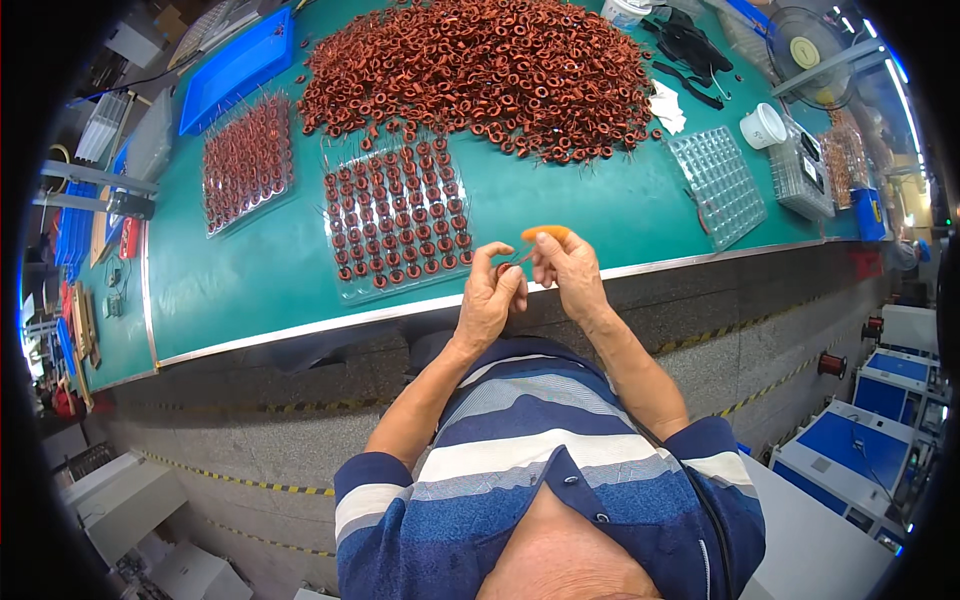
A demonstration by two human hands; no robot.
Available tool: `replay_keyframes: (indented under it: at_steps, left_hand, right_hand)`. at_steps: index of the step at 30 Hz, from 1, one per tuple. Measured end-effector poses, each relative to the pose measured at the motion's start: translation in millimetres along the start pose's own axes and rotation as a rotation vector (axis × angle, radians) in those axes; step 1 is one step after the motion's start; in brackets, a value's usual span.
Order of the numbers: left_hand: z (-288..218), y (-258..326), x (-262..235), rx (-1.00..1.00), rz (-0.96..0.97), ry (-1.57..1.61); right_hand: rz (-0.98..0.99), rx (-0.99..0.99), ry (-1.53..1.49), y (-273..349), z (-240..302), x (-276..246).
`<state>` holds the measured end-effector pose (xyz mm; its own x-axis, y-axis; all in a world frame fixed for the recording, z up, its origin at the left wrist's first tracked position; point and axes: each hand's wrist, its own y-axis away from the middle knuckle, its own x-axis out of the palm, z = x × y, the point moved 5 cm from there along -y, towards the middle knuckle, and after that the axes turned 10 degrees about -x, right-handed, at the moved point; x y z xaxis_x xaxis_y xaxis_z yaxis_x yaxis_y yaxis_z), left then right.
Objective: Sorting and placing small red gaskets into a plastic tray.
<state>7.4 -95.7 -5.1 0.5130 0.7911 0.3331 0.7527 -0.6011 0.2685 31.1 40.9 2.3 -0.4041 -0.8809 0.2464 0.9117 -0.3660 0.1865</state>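
Observation:
My left hand [486, 305] is at the table's front edge, thumb and fingers pinching a small reddish-brown ring coil [504, 268], partly hidden by the fingertips. Close beside it, my right hand [573, 280] is closed around a tool with an orange handle [546, 233]. Its thin tip points toward the coil; the tool's exact kind cannot be made out. To the left of my hands lies a clear plastic tray [358, 292] with rows of upright ring coils [407, 221]. Farther back, a large heap of loose ring coils [480, 75] covers the green table.
A second filled tray of coils [247, 160] and a blue bin [238, 70] lie at the left. On the right are a clear compartment tray [718, 188], a white cup [763, 127], stacked clear trays [802, 170] and a fan [808, 55]. The table's white front edge [260, 342] runs before me.

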Motion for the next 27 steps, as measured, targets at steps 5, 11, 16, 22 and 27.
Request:
replay_keyframes:
  at_steps: [5, 11, 16, 22, 27]
  left_hand:
    - [-10.6, -3.7, -9.7, 0.095, -0.091, -0.283]
    - [-34.6, -7.2, -4.7, 0.271, 0.003, -0.762]
    - [-62.6, -5.8, -3.5, 0.384, 0.320, -1.055]
    - [-68.4, -3.2, -2.2, 0.433, 0.315, -1.188]
    - [-61.3, -5.3, -7.3, 0.255, 0.007, -0.790]
  right_hand:
    - [0.005, -0.034, 0.049, 10.0, -2.1, -10.0]
    - [0.109, 0.037, -0.013, 11.0, 2.5, 1.4]
    - [0.238, 0.138, -0.032, 8.3, 4.0, 0.2]
    - [0.232, 0.039, 0.039, 9.6, 9.4, 2.0]
    - [0.014, -0.586, 0.605, 25.8, 58.5, 22.0]
